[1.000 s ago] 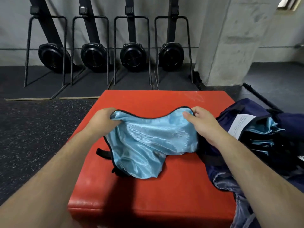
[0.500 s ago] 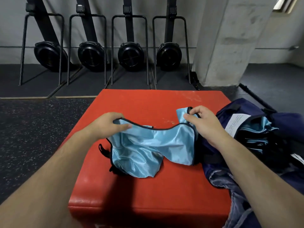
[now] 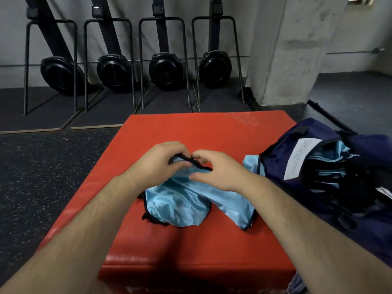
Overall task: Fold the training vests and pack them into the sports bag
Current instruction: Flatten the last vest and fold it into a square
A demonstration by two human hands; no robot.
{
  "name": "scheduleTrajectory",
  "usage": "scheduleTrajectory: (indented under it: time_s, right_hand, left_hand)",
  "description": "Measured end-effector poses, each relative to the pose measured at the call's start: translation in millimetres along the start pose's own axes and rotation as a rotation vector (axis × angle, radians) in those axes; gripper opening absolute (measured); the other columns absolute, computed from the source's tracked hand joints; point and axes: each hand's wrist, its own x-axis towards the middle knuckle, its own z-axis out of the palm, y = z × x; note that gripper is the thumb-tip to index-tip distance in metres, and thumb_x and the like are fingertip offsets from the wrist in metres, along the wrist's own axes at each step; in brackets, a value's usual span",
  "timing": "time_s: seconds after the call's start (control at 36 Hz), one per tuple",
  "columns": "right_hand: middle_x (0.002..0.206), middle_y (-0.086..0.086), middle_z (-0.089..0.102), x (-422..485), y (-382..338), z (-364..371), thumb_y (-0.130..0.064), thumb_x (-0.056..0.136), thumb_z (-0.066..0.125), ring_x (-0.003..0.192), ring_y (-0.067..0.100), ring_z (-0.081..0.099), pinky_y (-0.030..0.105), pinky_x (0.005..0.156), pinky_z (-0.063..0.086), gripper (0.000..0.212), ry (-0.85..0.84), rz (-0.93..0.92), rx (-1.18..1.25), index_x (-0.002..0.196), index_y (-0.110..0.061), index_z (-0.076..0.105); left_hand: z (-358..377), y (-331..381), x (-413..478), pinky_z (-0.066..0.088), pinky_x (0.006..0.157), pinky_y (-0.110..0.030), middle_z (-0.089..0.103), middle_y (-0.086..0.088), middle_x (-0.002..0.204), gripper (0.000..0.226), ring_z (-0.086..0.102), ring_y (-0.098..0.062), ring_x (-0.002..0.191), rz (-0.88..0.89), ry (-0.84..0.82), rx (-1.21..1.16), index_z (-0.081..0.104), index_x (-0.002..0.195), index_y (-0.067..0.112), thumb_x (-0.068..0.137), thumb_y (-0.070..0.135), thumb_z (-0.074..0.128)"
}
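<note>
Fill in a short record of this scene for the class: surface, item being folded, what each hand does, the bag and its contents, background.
Surface: red padded block
Item: light blue training vest with black trim, bunched on the block
Left hand: pinches the vest's black edge
Right hand: pinches the same edge, close beside the left
Sports bag: navy, open, right of the block, folded blue vests inside
Background: four upright rowing machines, concrete pillar
</note>
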Motion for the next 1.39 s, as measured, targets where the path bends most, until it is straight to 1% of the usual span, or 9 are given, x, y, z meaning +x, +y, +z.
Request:
scheduleTrajectory:
  time_s: [0.06,0.11,0.44,0.61,0.92,1.14,1.25,1.33,1.39]
  right_hand:
    - [0.067,-0.012,0.051,4.0,-0.8,2.4,-0.035,0.084,0.076,0.061,0.003,0.046,0.026,0.062,0.041,0.021,0.025,-0.003,0.006,0.08,-0.029,0.056]
    - [0.064,-0.01,0.047,6.6,0.6,0.3,-0.037,0.084,0.076,0.057,0.006,0.042,0.026,0.057,0.035,0.028,0.038,-0.02,-0.009,0.073,-0.021,0.055]
    - [0.082,-0.01,0.065,-2.8,14.2,-37.2,-0.032,0.088,0.073,0.074,0.009,0.06,0.029,0.068,0.05,0.012,0.184,0.094,-0.184,0.086,-0.026,0.063]
    - [0.087,-0.001,0.061,-10.3,2.6,-63.3,-0.029,0.086,0.074,0.079,0.017,0.056,0.033,0.071,0.045,0.015,0.071,0.117,-0.36,0.09,-0.016,0.068]
    - [0.086,-0.009,0.064,-10.3,-46.3,-131.6,-0.029,0.089,0.072,0.083,0.011,0.059,0.024,0.068,0.04,0.008,0.15,0.102,-0.417,0.092,-0.023,0.068]
    - [0.099,0.002,0.064,-1.0,-87.3,-177.4,-0.014,0.1,0.053,0.092,0.018,0.056,0.029,0.074,0.038,0.013,0.29,0.056,-0.449,0.099,-0.019,0.064]
    - [0.091,-0.001,0.059,0.0,-111.8,-195.0,-0.014,0.103,0.043,0.09,0.026,0.057,0.025,0.066,0.04,0.02,0.355,0.05,-0.368,0.088,-0.024,0.052]
    - [0.093,0.002,0.062,-0.7,-127.4,-205.2,-0.038,0.103,0.041,0.09,0.029,0.06,0.039,0.075,0.046,0.017,0.385,0.033,-0.343,0.094,-0.026,0.049]
    - [0.094,-0.008,0.061,-6.2,-140.2,-214.4,-0.081,0.082,0.044,0.087,0.021,0.059,0.04,0.077,0.048,0.053,0.365,0.017,-0.475,0.104,-0.033,0.048]
  left_hand:
    - [-3.9,0.7,-0.6,0.037,0.069,-0.01,0.058,0.015,0.081,0.008,0.054,0.0,0.079,-0.006,0.024,-0.006,0.066,0.087,0.018,0.086,0.019,0.074]
    - [-9.0,-0.7,-1.4,0.038,0.068,-0.01,0.058,0.014,0.08,0.011,0.055,-0.002,0.078,-0.019,0.049,0.003,0.065,0.085,0.018,0.085,0.022,0.075]
    - [-47.7,-17.4,-15.9,0.039,0.063,-0.02,0.055,0.003,0.074,0.027,0.05,-0.011,0.072,-0.222,0.315,0.063,0.055,0.076,0.015,0.083,0.03,0.076]
    - [-73.4,-7.7,-16.5,0.035,0.051,-0.014,0.051,0.001,0.064,0.031,0.045,-0.005,0.057,-0.337,0.44,-0.049,0.053,0.073,0.014,0.083,0.032,0.077]
    - [-133.2,4.5,-13.5,0.04,0.056,-0.035,0.053,-0.006,0.064,0.037,0.051,-0.018,0.061,-0.351,0.356,0.139,0.048,0.071,0.019,0.086,0.044,0.07]
    - [-179.3,35.2,-0.1,0.039,0.051,-0.019,0.05,0.001,0.066,0.021,0.046,-0.004,0.054,-0.34,0.404,-0.079,0.061,0.086,0.014,0.094,0.034,0.063]
    - [-202.4,48.4,8.3,0.04,0.063,-0.024,0.059,0.001,0.075,0.017,0.052,-0.01,0.07,-0.31,0.454,-0.111,0.063,0.089,0.017,0.095,0.033,0.062]
    - [-220.8,58.2,16.5,0.04,0.065,-0.022,0.063,-0.003,0.086,0.019,0.055,-0.014,0.078,-0.272,0.46,0.055,0.06,0.093,0.017,0.097,0.035,0.057]
    - [-233.6,64.8,20.7,0.042,0.067,-0.028,0.063,0.004,0.087,0.024,0.058,-0.016,0.084,-0.271,0.438,0.221,0.057,0.098,0.023,0.098,0.045,0.05]
